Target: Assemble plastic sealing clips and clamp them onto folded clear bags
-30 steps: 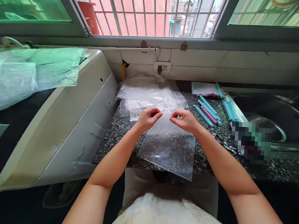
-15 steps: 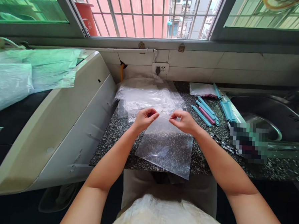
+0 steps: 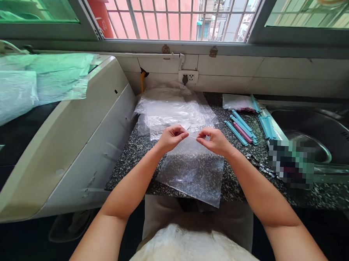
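Note:
A clear plastic bag [image 3: 194, 174] hangs from my pinched fingertips, its lower corner reaching past the front edge of the speckled counter [image 3: 128, 163]. My left hand [image 3: 174, 138] grips the bag's upper edge on one side. A short way to the right, my right hand [image 3: 213, 141] pinches the same edge, and a short strip of it shows between the two hands. Just behind them lies a loose pile of clear plastic bags [image 3: 170, 103]. To the right of my hands rest several blue sealing strips [image 3: 242, 124] and a pink strip [image 3: 242, 133].
A sink [image 3: 309, 133] is set into the counter at right, with more blue strips [image 3: 267, 127] beside its rim. A filled clear packet [image 3: 238, 102] lies near the wall socket [image 3: 189, 76]. The pale appliance [image 3: 95, 134] stands on the left, draped with plastic sheeting [image 3: 48, 77].
My left hand has shifted slightly right, closer to my right hand, narrowing the gap along the bag's edge. The view has tilted slightly. Both hands keep their pinch.

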`<state>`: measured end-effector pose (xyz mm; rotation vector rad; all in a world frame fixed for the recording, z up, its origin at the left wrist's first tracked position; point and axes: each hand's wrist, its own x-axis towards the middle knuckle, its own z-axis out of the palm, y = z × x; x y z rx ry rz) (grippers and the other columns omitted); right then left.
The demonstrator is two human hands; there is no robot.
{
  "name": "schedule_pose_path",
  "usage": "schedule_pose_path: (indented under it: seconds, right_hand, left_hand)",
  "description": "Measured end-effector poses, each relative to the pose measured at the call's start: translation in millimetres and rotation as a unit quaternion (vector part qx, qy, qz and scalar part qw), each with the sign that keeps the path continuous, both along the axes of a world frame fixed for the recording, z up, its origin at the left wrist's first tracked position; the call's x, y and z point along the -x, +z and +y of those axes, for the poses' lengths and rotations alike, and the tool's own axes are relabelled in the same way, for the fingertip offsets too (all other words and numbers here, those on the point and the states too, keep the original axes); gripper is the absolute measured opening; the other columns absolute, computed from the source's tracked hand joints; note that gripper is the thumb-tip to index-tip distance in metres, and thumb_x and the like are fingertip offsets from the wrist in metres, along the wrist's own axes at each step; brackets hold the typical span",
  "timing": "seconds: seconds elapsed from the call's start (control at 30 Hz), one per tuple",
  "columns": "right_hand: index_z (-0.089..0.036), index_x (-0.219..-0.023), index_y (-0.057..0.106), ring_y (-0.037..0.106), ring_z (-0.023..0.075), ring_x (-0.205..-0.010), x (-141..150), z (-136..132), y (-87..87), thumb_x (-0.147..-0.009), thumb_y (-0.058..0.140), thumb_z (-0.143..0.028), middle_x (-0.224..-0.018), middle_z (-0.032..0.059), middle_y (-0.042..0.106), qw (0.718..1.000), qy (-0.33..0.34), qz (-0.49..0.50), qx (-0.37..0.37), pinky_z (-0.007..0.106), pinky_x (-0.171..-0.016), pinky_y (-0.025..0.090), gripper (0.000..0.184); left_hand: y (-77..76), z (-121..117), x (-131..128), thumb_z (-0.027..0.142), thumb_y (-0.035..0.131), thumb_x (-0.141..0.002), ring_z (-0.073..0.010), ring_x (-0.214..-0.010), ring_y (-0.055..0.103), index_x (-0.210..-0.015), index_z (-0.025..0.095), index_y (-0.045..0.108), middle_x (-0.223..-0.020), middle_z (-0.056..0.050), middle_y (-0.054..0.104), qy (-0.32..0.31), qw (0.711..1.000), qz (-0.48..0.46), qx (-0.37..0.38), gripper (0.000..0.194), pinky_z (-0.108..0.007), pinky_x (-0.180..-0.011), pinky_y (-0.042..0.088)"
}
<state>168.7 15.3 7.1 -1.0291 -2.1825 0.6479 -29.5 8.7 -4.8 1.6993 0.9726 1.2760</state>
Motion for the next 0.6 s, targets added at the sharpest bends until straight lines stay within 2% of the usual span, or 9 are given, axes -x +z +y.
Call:
schedule_pose_path:
  seconds: [0.2, 0.37, 0.6]
  right_hand:
    - [-0.017, -0.069, 0.062, 0.056, 0.0143, -0.068, -1, 0, 0.7, -0.075, 0.058, -0.023, -0.069, 0.0034, 0.063, 1.0, 0.0, 0.0, -0.01, 0.028, -0.067, 0.042, 0.01]
    - [-0.018, -0.069, 0.063, 0.057, 0.015, -0.068, -8, 4, -0.1, -0.074, 0.059, -0.025, -0.07, 0.0037, 0.064, 1.0, -0.014, -0.008, 0.016, 0.029, -0.067, 0.042, 0.009]
    - [-0.019, -0.062, 0.059, 0.053, 0.0137, -0.066, -11, 6, -0.5, -0.073, 0.058, -0.024, -0.064, 0.0018, 0.06, 1.0, -0.014, -0.017, -0.016, 0.028, -0.065, 0.04, 0.013]
  left_hand:
    - [2.0, -1, -1, 0.049, 0.069, -0.066, -0.0084, -0.053, 0.041, -0.058, 0.014, 0.058, -0.056, 0.001, 0.049, 0.001, 1.0, -0.008, 0.013, 0.037, -0.023, -0.05, 0.033]
    - [3.9, 1, 4, 0.052, 0.07, -0.064, -0.0078, -0.052, 0.04, -0.056, 0.015, 0.055, -0.054, 0.002, 0.047, 0.015, 0.999, -0.03, 0.024, 0.04, -0.022, -0.048, 0.033]
    - [0.9, 7, 13, 0.046, 0.071, -0.064, -0.0078, -0.051, 0.042, -0.059, 0.015, 0.056, -0.055, 0.002, 0.05, 0.035, 0.999, -0.003, 0.031, 0.035, -0.021, -0.048, 0.033]
